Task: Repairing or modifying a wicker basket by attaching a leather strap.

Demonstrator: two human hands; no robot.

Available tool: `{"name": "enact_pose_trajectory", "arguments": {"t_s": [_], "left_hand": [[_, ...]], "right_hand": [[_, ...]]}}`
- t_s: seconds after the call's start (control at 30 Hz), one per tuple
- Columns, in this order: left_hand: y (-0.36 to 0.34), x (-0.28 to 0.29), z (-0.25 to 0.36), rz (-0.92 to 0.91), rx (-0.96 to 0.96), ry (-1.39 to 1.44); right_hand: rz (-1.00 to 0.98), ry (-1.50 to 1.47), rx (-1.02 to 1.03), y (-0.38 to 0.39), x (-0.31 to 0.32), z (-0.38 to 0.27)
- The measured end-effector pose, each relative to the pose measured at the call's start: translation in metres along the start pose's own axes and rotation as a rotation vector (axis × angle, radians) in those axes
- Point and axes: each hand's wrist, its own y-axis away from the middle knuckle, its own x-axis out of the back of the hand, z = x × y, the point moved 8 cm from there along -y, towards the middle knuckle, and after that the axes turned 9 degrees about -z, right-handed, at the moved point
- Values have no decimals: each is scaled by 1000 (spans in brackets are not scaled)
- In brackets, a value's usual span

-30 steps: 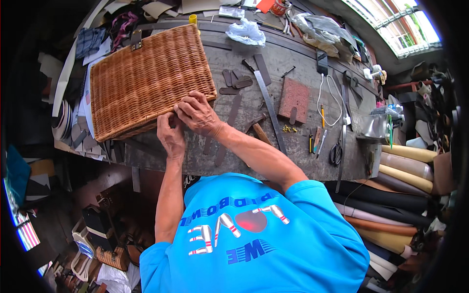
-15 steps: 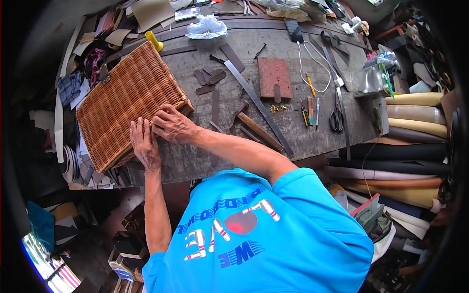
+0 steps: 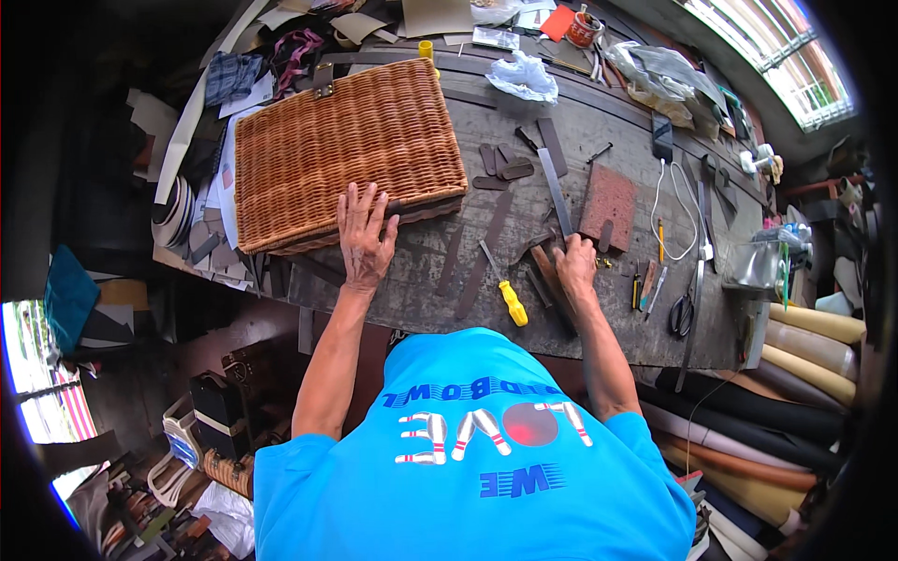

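While left hand (image 3: 363, 236) presses woven wicker basket (image 3: 346, 150), right hand (image 3: 574, 266) grips hammer (image 3: 552, 276).

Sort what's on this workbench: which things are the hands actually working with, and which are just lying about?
In hand:
- wicker basket, left hand resting flat on its near edge
- hammer, under the right hand; grip unclear

Lying about:
- yellow-handled screwdriver
- scissors
- metal ruler
- reddish-brown block
- crumpled white plastic bag
- dark leather strips
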Motion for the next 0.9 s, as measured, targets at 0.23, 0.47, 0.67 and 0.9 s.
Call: {"name": "enact_pose_trajectory", "arguments": {"t_s": [0.23, 0.47, 0.67, 0.9], "left_hand": [[-3, 1, 5, 87, 95, 95], [1, -2, 6, 174, 114, 63], [-1, -1, 7, 178, 128, 73], [-2, -4, 6, 166, 120, 63]], "right_hand": [[188, 40, -23, 4, 5, 24], [201, -119, 233, 11, 66, 1], [-109, -399, 421, -10, 153, -61], [-216, -233, 672, -44, 174, -134]]}}
